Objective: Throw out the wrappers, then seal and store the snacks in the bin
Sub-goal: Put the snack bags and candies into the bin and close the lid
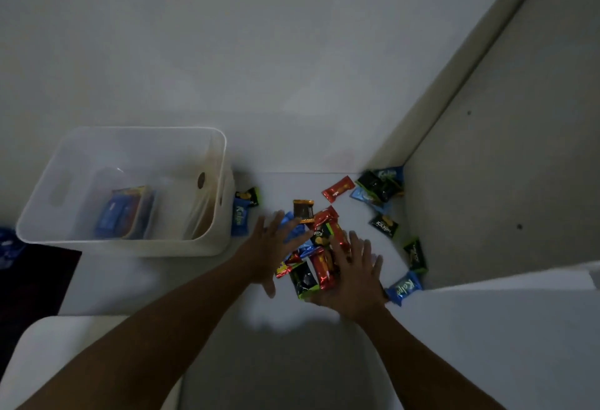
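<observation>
Several small snack packets [319, 240] in red, blue, green and black lie in a loose pile on the white table [136, 283]. My left hand [271, 247] lies flat with spread fingers on the pile's left side. My right hand [355, 271] lies flat with straight fingers on its right side, covering some packets. A white plastic bin [207, 224] stands to the left, with a clear bag of blue packets [125, 211] inside. More packets lie scattered: a red one [338, 188], a blue one [404, 287], a green-black one [384, 224].
A grey wall panel [503, 182] bounds the table on the right, with packets piled in its corner [380, 185]. A blue packet [240, 216] leans against the bin's right side. A white chair back [65, 351] is at the lower left.
</observation>
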Demonstrator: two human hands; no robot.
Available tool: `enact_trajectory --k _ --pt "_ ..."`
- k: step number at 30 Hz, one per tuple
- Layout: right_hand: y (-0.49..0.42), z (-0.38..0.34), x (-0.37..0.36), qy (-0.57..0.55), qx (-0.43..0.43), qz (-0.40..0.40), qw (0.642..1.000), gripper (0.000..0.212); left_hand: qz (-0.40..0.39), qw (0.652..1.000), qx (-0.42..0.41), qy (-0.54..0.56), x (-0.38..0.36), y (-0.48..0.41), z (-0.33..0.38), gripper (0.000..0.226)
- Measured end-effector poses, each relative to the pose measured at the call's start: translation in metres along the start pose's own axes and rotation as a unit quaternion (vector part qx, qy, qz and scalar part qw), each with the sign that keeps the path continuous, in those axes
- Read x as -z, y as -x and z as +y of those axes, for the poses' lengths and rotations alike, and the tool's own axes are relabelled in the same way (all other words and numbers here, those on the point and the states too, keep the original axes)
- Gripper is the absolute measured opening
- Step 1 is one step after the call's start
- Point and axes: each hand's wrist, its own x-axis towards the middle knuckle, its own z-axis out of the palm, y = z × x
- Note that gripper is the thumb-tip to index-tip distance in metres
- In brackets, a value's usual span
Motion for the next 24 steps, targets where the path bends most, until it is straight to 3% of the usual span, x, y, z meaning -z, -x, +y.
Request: enact_trajectory --k 5,7,13,18,24 --pt "-0.043 0.004 -0.01 0.019 0.077 -0.064 0.995 0.134 0.0 0.997 -0.018 0.079 -0.023 -0.026 -0.014 0.126" --pt "-0.055 0.003 -0.015 0.048 0.093 -0.04 0.994 0.128 0.029 0.993 -0.015 0.113 -0.03 -0.034 -0.016 0.11" --pt "-0.072 0.019 -0.025 0.056 0.143 0.053 0.987 0.093 0.062 0.995 -0.014 0.074 -0.045 -0.041 -0.023 0.088" --pt "-0.084 0.029 -0.022 0.071 0.137 0.057 0.986 0.07 0.173 0.971 0.061 0.15 -0.05 -0.041 -0.004 0.058" --pt "-0.099 0.037 -0.006 -0.086 0.149 0.081 0.982 0.049 0.242 0.924 0.128 0.266 -0.029 -0.05 0.008 0.06"
